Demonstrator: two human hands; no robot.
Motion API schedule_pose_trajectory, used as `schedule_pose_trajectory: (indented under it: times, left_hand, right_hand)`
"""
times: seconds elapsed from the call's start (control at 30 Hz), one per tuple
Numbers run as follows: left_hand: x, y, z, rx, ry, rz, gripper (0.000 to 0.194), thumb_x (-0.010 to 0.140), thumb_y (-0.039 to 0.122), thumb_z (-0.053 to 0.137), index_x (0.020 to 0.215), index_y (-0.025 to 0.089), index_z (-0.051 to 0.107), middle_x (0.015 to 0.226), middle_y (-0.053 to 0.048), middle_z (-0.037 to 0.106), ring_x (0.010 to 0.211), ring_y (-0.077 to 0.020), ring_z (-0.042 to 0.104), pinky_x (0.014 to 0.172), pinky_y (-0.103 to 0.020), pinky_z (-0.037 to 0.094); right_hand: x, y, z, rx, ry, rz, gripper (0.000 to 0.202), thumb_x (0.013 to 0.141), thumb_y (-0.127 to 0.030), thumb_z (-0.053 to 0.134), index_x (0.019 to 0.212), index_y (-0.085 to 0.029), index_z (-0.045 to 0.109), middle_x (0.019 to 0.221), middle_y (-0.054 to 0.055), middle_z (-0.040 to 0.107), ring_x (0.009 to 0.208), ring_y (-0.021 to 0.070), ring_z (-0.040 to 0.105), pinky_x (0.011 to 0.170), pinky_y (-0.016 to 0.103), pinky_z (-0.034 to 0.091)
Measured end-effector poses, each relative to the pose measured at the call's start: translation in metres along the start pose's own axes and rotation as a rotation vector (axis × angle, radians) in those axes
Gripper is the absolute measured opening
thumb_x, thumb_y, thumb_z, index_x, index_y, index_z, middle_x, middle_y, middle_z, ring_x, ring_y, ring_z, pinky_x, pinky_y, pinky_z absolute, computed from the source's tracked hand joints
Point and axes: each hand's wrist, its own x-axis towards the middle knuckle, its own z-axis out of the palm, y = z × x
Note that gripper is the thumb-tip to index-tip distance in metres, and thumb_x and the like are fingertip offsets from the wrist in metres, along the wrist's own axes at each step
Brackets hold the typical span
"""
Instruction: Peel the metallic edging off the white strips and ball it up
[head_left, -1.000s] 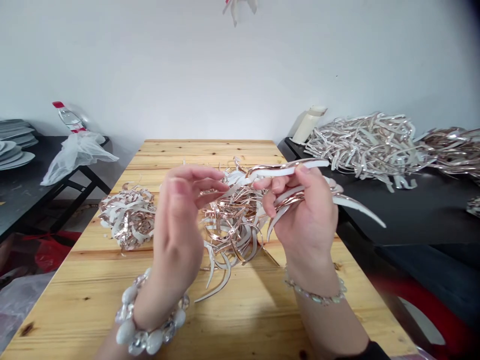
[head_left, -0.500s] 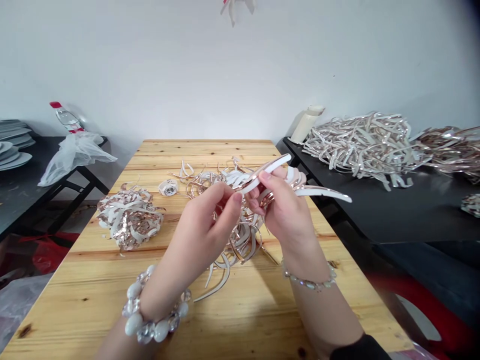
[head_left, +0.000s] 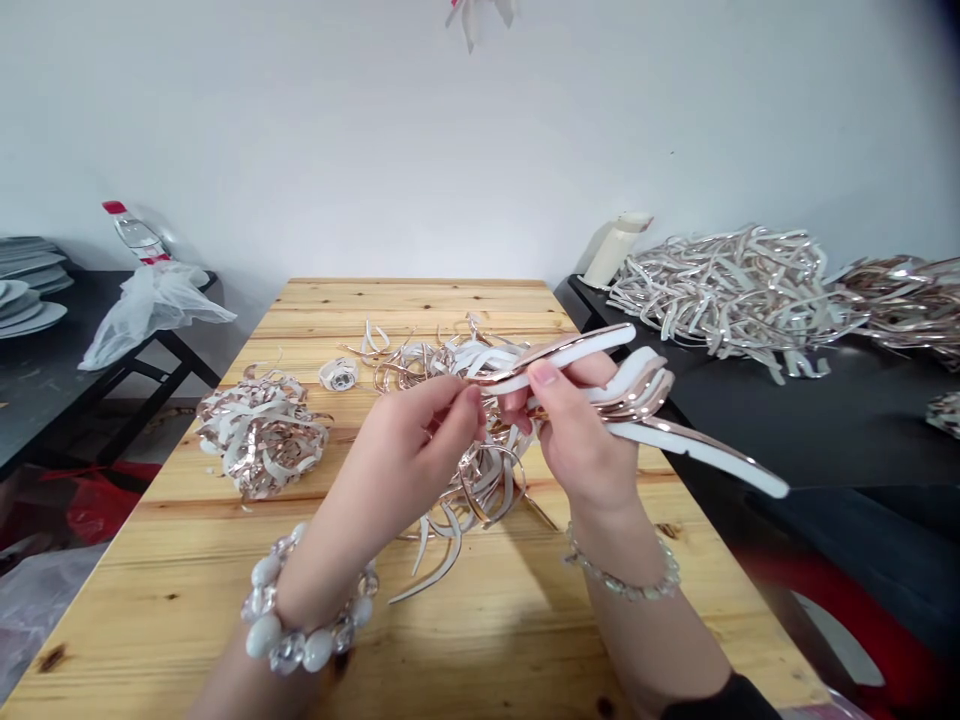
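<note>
One strip (head_left: 574,352) runs between both hands, its near end pinched in the nearly closed left hand (head_left: 424,440), its middle under the thumb of the half-curled right hand (head_left: 581,425), which also grips a bunch (head_left: 637,390) sticking out to the right. Below them there's a loose pile (head_left: 487,470) on the wooden table (head_left: 480,640).

Bright, diffuse light puts soft glare on the wooden table (head_left: 480,655); the upper-right corner darkens.
</note>
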Motion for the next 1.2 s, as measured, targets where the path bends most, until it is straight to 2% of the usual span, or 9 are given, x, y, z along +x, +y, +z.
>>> schedule_pose_trajectory:
  times: [0.13,0.2,0.3,0.4,0.47,0.53,0.7,0.87,1.2]
  left_hand:
    - [-0.003,0.002,-0.001,-0.111,-0.023,0.071,0.025,0.093,0.027,0.042,0.079,0.017,0.061,0.072,-0.001,0.061,0.069,-0.0121,0.054,0.061,-0.024,0.042]
    - [-0.006,0.004,-0.001,-0.204,-0.035,0.135,0.024,0.093,0.024,0.043,0.080,0.017,0.061,0.077,-0.001,0.062,0.073,-0.0117,0.055,0.064,-0.023,0.044]
    - [-0.010,0.008,-0.001,-0.317,-0.061,0.178,0.024,0.094,0.021,0.042,0.081,0.017,0.062,0.079,0.000,0.062,0.072,-0.0097,0.054,0.064,-0.021,0.044]
    - [-0.013,0.010,-0.001,-0.354,-0.080,0.183,0.024,0.095,0.021,0.042,0.080,0.017,0.061,0.076,0.001,0.060,0.071,-0.0092,0.052,0.066,-0.021,0.044]
    - [-0.013,0.010,-0.001,-0.345,-0.090,0.181,0.025,0.095,0.022,0.042,0.077,0.017,0.059,0.076,0.000,0.060,0.073,-0.0100,0.053,0.068,-0.022,0.044]
    - [-0.012,0.009,-0.001,-0.316,-0.090,0.166,0.025,0.095,0.023,0.042,0.076,0.016,0.057,0.076,-0.001,0.060,0.074,-0.0108,0.054,0.067,-0.023,0.044]
    - [-0.010,0.008,0.003,-0.189,-0.063,0.206,0.023,0.094,0.022,0.042,0.074,0.016,0.053,0.071,0.001,0.055,0.067,-0.0101,0.049,0.061,-0.023,0.040]
    - [-0.011,0.010,0.005,-0.133,-0.062,0.282,0.025,0.094,0.018,0.041,0.068,0.017,0.042,0.072,0.002,0.050,0.067,-0.0089,0.044,0.064,-0.022,0.039]
    - [-0.011,0.011,0.000,-0.165,-0.173,0.299,0.026,0.094,0.016,0.039,0.067,0.017,0.041,0.088,-0.004,0.052,0.088,-0.0133,0.048,0.080,-0.025,0.041]
  right_hand:
    - [0.014,-0.002,-0.003,0.295,0.174,0.093,0.029,0.083,-0.027,0.059,0.057,-0.018,0.051,0.049,-0.006,0.048,0.037,0.0056,0.046,0.035,0.019,0.032]
    - [0.021,-0.001,-0.006,0.402,0.183,0.204,0.031,0.080,-0.027,0.061,0.054,-0.017,0.048,0.048,-0.006,0.044,0.036,0.0039,0.042,0.033,0.017,0.029]
    - [0.025,0.003,-0.007,0.383,0.066,0.332,0.032,0.079,-0.040,0.063,0.058,-0.018,0.054,0.051,-0.005,0.048,0.036,0.0043,0.039,0.030,0.018,0.024]
    - [0.020,0.006,-0.004,0.285,-0.130,0.318,0.045,0.076,-0.064,0.059,0.072,-0.019,0.063,0.055,-0.003,0.053,0.038,0.0069,0.042,0.031,0.021,0.026]
    - [0.015,0.006,-0.002,0.253,-0.276,0.305,0.047,0.075,-0.065,0.060,0.080,-0.019,0.067,0.052,-0.004,0.050,0.040,0.0081,0.045,0.034,0.021,0.031]
    - [0.011,0.005,0.000,0.263,-0.358,0.335,0.038,0.081,-0.056,0.059,0.082,-0.020,0.068,0.047,-0.005,0.046,0.040,0.0079,0.046,0.039,0.020,0.035]
    - [0.010,0.004,0.003,0.282,-0.265,0.393,0.034,0.092,-0.043,0.048,0.073,-0.019,0.065,0.044,-0.006,0.039,0.042,0.0074,0.044,0.045,0.019,0.039]
    - [0.012,0.004,0.002,0.260,-0.194,0.349,0.033,0.091,-0.039,0.051,0.067,-0.018,0.062,0.056,-0.003,0.052,0.049,0.0061,0.047,0.053,0.018,0.042]
    - [0.015,0.004,-0.001,0.321,-0.168,0.426,0.034,0.091,-0.040,0.049,0.064,-0.020,0.053,0.054,-0.001,0.060,0.043,0.0091,0.048,0.042,0.020,0.035]
